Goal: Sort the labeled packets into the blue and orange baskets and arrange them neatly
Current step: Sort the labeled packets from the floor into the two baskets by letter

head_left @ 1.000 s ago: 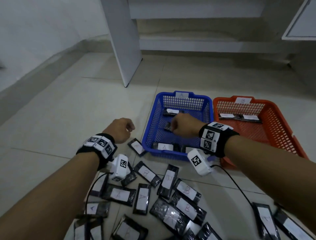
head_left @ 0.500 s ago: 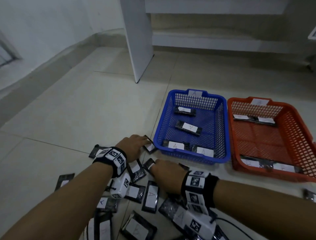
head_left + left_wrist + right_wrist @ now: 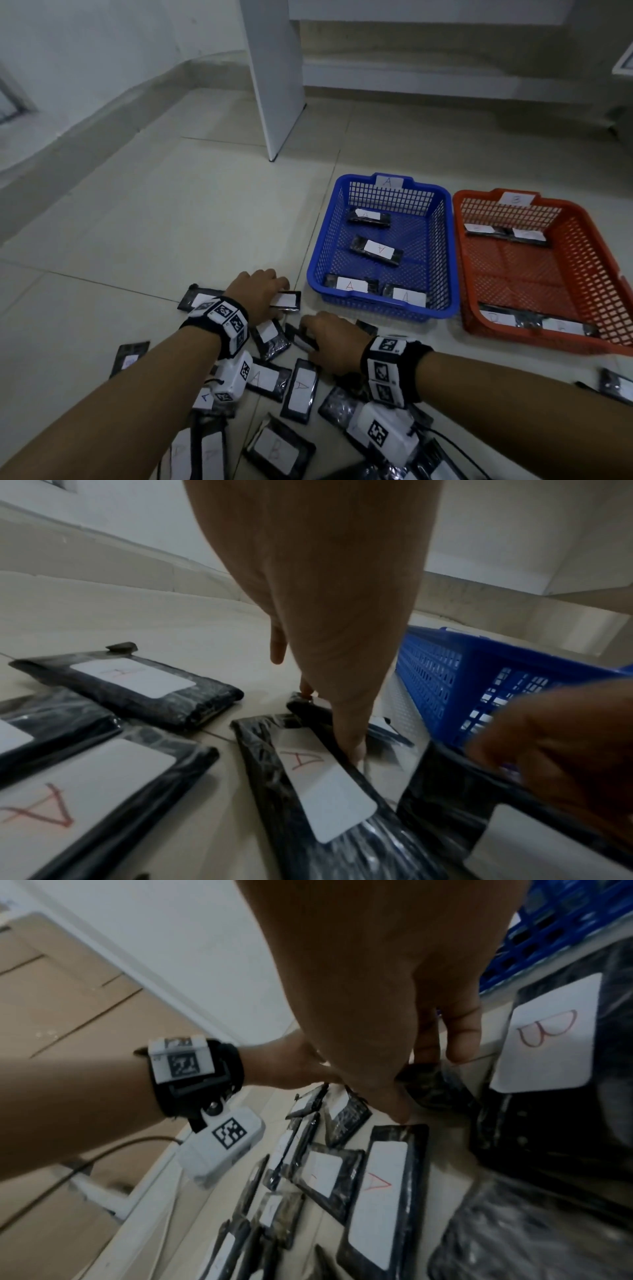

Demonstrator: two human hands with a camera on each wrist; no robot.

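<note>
Black packets with white A or B labels lie in a loose pile (image 3: 301, 387) on the floor. My left hand (image 3: 274, 298) reaches down onto one packet (image 3: 287, 300) left of the blue basket (image 3: 318, 260). In the left wrist view the left hand (image 3: 329, 721) pinches that packet (image 3: 301, 702) between thumb and a fingertip. My right hand (image 3: 308, 330) is just in front of the blue basket. Its thumb and fingers (image 3: 462, 1042) close around a dark packet (image 3: 421, 1080). The blue basket holds several A packets (image 3: 376, 250). The orange basket (image 3: 534, 337) holds packets along its far and near walls.
A white panel (image 3: 274, 85) stands on the tiled floor behind the baskets, with a step and wall beyond. More packets lie at the right edge (image 3: 613, 383) and far left (image 3: 128, 359). A B packet (image 3: 544, 1037) lies beside my right hand. Bare floor stretches to the left.
My right hand has come out of the blue basket, leaving a packet in its middle, and dropped to the pile. My left hand has moved forward and down onto a packet.
</note>
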